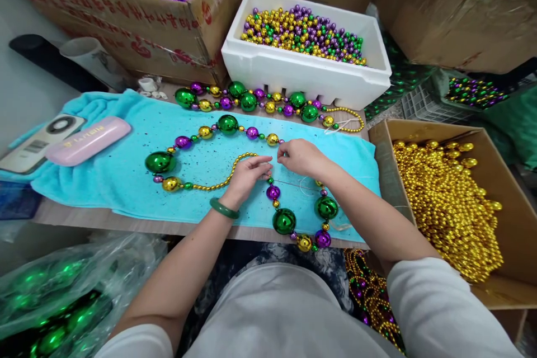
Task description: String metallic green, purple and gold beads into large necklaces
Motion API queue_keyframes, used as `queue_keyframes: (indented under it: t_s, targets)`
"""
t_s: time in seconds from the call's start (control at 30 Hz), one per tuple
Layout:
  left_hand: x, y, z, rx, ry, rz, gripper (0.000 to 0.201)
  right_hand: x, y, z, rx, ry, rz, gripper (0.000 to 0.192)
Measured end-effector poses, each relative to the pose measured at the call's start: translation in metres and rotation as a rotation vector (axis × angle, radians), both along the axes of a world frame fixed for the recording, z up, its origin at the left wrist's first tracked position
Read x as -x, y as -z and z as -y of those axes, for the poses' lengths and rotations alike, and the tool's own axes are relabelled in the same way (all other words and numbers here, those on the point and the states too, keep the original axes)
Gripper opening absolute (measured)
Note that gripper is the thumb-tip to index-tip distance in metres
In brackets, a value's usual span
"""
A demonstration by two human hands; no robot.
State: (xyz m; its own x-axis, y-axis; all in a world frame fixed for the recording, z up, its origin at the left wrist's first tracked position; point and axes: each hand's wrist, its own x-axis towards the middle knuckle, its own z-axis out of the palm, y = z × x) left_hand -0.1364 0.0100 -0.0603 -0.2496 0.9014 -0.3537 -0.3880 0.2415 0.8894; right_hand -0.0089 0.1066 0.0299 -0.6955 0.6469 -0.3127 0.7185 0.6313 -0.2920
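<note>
A bead necklace (227,124) of large green, purple and gold balls lies in a loop on a turquoise towel (126,190). One side of it is a chain of small gold beads (210,186), which runs up to my left hand (248,176). My left fingers are pinched together at the bead string, beside a small green bead. My right hand (301,156), also pinched, grips the string's thin cord near a small purple bead; the fingertips hide the exact spot. From between the hands, more strung beads (284,221) curve over the table's front edge. A thin clear thread (308,185) trails rightward under my right forearm.
Behind the towel lie finished-looking bead strands (248,102) and a white foam box (302,61) of small mixed beads. A carton (168,28) of purple beads stands back left, a carton (509,201) of gold beads right. A pink case (89,141) rests at the left.
</note>
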Motion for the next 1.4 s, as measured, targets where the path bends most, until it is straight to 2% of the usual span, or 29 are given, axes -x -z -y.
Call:
queue_keyframes:
  t_s: [0.17,0.3,0.4,0.5,0.6,0.7,0.83,0.93,1.0,1.1,1.2,1.3,1.4]
  targets:
    - [-0.002,-0.003,-0.003,0.004,0.057,-0.216,0.029,0.018,-0.008,-0.001,-0.013,-0.077,0.075,0.021]
    - [-0.001,-0.006,-0.004,-0.026,0.102,-0.245,0.018,0.032,-0.008,-0.003,-0.004,-0.119,0.102,0.019]
    - [0.002,-0.006,-0.003,-0.045,0.096,-0.222,0.019,0.034,-0.001,-0.007,0.036,-0.127,0.038,0.023]
    - [0.004,-0.006,-0.001,-0.006,0.068,-0.165,0.022,0.025,0.012,-0.013,0.118,-0.101,0.015,0.03]
    - [0.007,-0.006,0.001,0.029,0.057,-0.123,0.026,0.013,0.027,-0.017,0.197,-0.066,0.016,0.019]
    - [0.008,-0.007,0.002,0.054,0.07,-0.107,0.026,0.005,0.038,-0.011,0.213,0.022,-0.073,0.012]
    - [0.008,-0.009,0.002,0.071,0.102,-0.105,0.023,0.002,0.039,0.009,0.255,0.137,-0.208,0.013]
    - [0.008,-0.007,0.0,0.088,0.106,-0.131,0.021,-0.001,0.038,0.023,0.288,0.152,-0.235,0.014]
    - [0.009,-0.004,-0.001,0.083,0.104,-0.199,0.019,-0.004,0.04,0.026,0.316,0.122,-0.239,0.012]
    - [0.013,0.002,-0.001,-0.001,0.112,-0.45,0.016,-0.008,0.048,0.018,0.371,0.113,-0.265,0.011]
    - [0.016,0.008,0.002,-0.149,0.102,-0.735,0.018,-0.007,0.058,0.006,0.426,0.273,-0.336,0.013]
    - [0.016,0.015,0.005,-0.251,0.075,-0.898,0.022,0.0,0.065,0.0,0.63,0.452,-0.399,0.016]
    - [0.012,0.022,0.008,-0.34,0.028,-1.007,0.022,0.006,0.067,0.0,0.83,0.503,-0.415,0.018]
